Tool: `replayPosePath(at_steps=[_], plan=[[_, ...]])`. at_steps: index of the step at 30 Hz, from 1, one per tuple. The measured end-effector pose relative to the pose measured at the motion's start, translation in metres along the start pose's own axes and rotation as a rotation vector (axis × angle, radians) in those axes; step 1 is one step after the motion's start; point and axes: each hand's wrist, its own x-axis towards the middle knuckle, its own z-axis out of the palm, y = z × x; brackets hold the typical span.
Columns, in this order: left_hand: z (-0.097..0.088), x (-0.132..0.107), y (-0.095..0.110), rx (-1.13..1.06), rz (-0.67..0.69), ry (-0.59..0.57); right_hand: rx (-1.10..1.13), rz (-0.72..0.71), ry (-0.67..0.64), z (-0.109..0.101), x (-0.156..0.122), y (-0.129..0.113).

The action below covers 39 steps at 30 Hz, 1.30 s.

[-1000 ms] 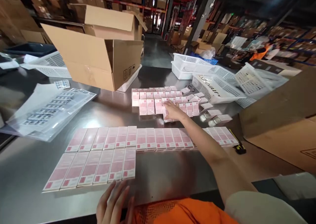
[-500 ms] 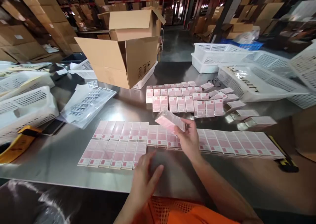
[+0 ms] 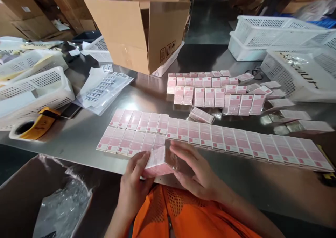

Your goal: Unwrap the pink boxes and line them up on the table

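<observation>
Both my hands hold one small pink box in clear wrap [image 3: 157,161] at the near edge of the steel table [image 3: 78,133]. My left hand [image 3: 135,182] grips its left end, my right hand [image 3: 195,170] its right end and wrap. Just beyond lie two rows of flat pink boxes [image 3: 199,135]. A further batch of pink boxes [image 3: 210,91] sits behind, with one loose box [image 3: 201,115] lying apart from it.
An open cardboard carton [image 3: 141,28] stands at the back. White perforated baskets [image 3: 34,87] sit left, more baskets [image 3: 283,38] right. Label sheets in plastic [image 3: 105,89], a tape roll with yellow dispenser [image 3: 31,126], and a bag of clear film [image 3: 63,210] lie near.
My right hand brought the wrapped pink box from above the rows down to the table's near edge. My left hand rose and took hold of it. The view tilted downward.
</observation>
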Motion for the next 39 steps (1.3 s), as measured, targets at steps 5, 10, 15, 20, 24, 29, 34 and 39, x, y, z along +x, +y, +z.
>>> replayPosePath(at_steps=[5,10,15,20,24,29,34,39], plan=[[-0.027,-0.004,-0.005,0.337,0.115,-0.036,0.016,-0.028,-0.184,0.002,0.011,-0.006],[-0.037,-0.009,-0.014,0.168,0.283,-0.056,0.037,0.048,-0.08,0.028,0.012,0.002],[-0.042,-0.013,-0.021,0.039,0.285,-0.097,0.116,0.02,-0.009,0.039,0.01,0.003],[-0.044,-0.019,-0.048,-0.123,-0.023,-0.144,0.256,-0.185,-0.003,0.023,0.003,-0.003],[-0.053,-0.015,-0.062,0.001,0.05,-0.043,0.167,-0.001,-0.021,0.01,0.004,-0.004],[-0.061,-0.006,-0.044,0.033,0.373,-0.112,0.045,0.101,-0.209,0.028,0.017,-0.001],[-0.058,-0.012,-0.041,0.003,0.313,-0.106,0.154,0.01,-0.037,0.048,0.019,0.001],[-0.059,-0.016,-0.055,-0.297,0.049,-0.151,0.293,-0.198,-0.108,0.03,0.02,-0.004]])
